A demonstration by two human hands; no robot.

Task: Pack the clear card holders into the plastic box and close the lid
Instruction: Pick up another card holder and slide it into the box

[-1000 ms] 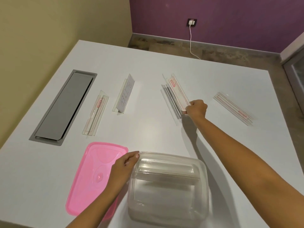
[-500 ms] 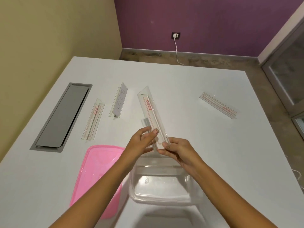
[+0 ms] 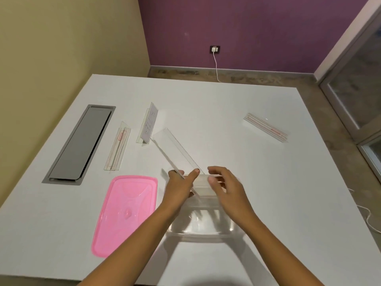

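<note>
A clear plastic box (image 3: 203, 230) stands open near the table's front edge, under both my hands. My left hand (image 3: 179, 187) grips the near end of a long clear card holder (image 3: 175, 150), which slants up and away to the left, its near end over the box's far rim. My right hand (image 3: 226, 187) hovers over the box with fingers spread, at the holder's near end; whether it touches it is unclear. The pink lid (image 3: 125, 213) lies flat left of the box. Three more holders lie on the table: one at left (image 3: 117, 145), one upright with a card (image 3: 148, 126), one far right (image 3: 266, 127).
A grey recessed cable hatch (image 3: 82, 143) is set into the white table (image 3: 247, 172) at far left. A yellow wall runs along the left side. A white cable hangs off the table's right edge (image 3: 367, 215).
The right hand lifted a holder from the table's middle and brought it toward the box. The left hand left the box rim and took the holder. The holder now tilts lower, over the box.
</note>
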